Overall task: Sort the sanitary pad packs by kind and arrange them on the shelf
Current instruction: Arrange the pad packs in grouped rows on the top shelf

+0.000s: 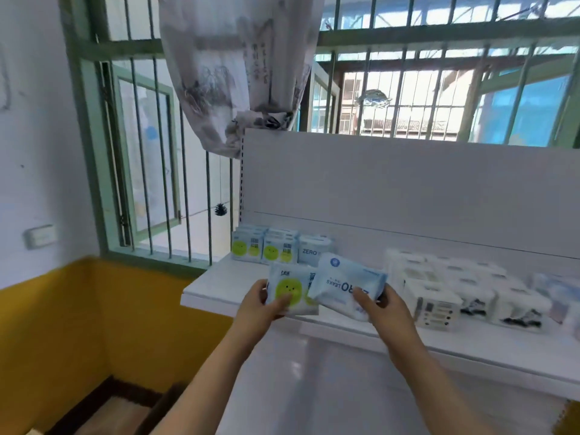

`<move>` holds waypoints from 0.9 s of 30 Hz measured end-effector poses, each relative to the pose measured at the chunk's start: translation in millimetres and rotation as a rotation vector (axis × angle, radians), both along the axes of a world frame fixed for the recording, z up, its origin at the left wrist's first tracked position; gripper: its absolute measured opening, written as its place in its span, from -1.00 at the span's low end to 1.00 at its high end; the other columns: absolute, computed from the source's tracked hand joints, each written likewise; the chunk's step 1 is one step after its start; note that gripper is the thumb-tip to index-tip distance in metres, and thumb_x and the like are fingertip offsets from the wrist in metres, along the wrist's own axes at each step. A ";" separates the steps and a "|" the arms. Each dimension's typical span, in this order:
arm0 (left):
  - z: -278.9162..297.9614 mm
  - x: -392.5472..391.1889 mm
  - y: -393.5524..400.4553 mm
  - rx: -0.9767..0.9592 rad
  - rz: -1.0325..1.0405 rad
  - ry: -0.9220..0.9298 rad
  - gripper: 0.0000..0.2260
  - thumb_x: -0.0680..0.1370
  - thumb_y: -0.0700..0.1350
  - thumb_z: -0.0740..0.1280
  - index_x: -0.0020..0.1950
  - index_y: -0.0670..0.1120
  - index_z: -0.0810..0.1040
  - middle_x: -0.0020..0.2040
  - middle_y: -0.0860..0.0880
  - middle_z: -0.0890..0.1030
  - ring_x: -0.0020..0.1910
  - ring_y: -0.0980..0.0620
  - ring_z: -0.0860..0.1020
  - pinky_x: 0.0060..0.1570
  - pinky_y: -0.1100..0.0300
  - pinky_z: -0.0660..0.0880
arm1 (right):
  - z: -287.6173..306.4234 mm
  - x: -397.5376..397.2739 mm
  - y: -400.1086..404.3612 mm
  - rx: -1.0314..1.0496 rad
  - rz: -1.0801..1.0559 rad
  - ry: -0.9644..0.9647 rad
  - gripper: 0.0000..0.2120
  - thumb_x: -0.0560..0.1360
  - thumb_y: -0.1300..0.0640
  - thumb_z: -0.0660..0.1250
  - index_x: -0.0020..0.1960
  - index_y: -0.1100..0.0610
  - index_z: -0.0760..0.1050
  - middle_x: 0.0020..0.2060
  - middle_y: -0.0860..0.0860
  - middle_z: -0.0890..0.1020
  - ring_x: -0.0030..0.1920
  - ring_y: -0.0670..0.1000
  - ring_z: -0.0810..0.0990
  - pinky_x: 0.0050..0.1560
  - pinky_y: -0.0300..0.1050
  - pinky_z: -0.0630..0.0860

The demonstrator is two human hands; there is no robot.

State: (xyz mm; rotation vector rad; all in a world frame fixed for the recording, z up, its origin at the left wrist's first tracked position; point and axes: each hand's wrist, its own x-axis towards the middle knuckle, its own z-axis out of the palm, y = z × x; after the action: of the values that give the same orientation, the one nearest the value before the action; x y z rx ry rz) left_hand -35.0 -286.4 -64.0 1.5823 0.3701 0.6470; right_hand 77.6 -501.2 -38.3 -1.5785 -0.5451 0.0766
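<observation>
Since both sets of fingers are curled tight, the left hand pinching the green-face pack and the right hand holding the upside-down ZERO pack over the shelf's near edge, the overlap worries me. Mixing rows seems easy: green stack far left, ZERO stack right beside it.

You are facing a white shelf. Two green-face packs and a ZERO pack are standing upright, side by side, at its back left. White boxes are sitting in rows at the right.
</observation>
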 end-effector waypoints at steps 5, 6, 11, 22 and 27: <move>-7.0 38.3 52.1 0.102 0.099 0.159 -0.69 0.48 -0.19 0.45 0.16 -0.03 0.44 0.06 -0.04 0.61 -0.01 0.06 0.61 -0.19 0.33 0.55 | -4.7 60.3 59.1 -0.051 -0.053 -0.023 -0.66 0.45 0.04 0.49 0.18 -0.01 0.48 -0.01 -0.07 0.65 -0.03 -0.04 0.64 -0.12 -0.16 0.55; -7.6 49.2 61.6 0.118 0.111 0.182 -0.68 0.48 -0.20 0.45 0.16 -0.04 0.43 0.05 -0.03 0.61 -0.03 0.09 0.61 -0.23 0.36 0.53 | -7.1 76.4 70.4 -0.043 -0.080 -0.011 -0.64 0.45 0.04 0.49 0.20 0.00 0.48 -0.01 -0.05 0.65 -0.02 -0.03 0.64 -0.08 -0.11 0.56; -16.1 108.4 105.3 0.176 0.048 0.262 -0.64 0.45 -0.19 0.49 0.20 -0.06 0.49 0.09 -0.05 0.65 0.03 0.03 0.65 0.05 0.12 0.62 | -11.5 164.9 122.5 -0.069 -0.142 0.012 -0.62 0.47 0.05 0.47 0.25 0.05 0.48 0.03 -0.01 0.62 0.01 0.03 0.61 -0.04 -0.04 0.55; -23.5 214.5 140.0 0.571 0.010 0.297 -0.64 0.45 -0.10 0.49 0.18 0.02 0.45 -0.03 0.15 0.56 -0.16 0.31 0.52 -0.19 0.46 0.44 | -28.3 257.9 191.3 -0.261 -0.007 0.107 -0.70 0.55 -0.09 0.32 0.17 0.08 0.48 0.10 0.06 0.62 -0.03 0.09 0.65 0.07 0.14 0.62; -21.9 238.3 131.5 0.668 0.017 0.254 -0.41 0.46 -0.08 0.49 0.36 0.04 0.24 0.08 0.08 0.54 -0.08 0.23 0.53 -0.07 0.28 0.54 | -31.2 243.4 190.5 -0.559 0.074 -0.227 -0.38 0.48 -0.20 0.38 0.46 -0.06 0.28 0.29 -0.01 0.40 0.23 -0.04 0.45 0.22 -0.20 0.37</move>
State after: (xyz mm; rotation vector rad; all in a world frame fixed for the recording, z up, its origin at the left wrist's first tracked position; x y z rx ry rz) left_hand 203.3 -154.8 -85.8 2.3141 0.3741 0.6162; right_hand 321.0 -310.7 -69.5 -2.1264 -0.8068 0.1130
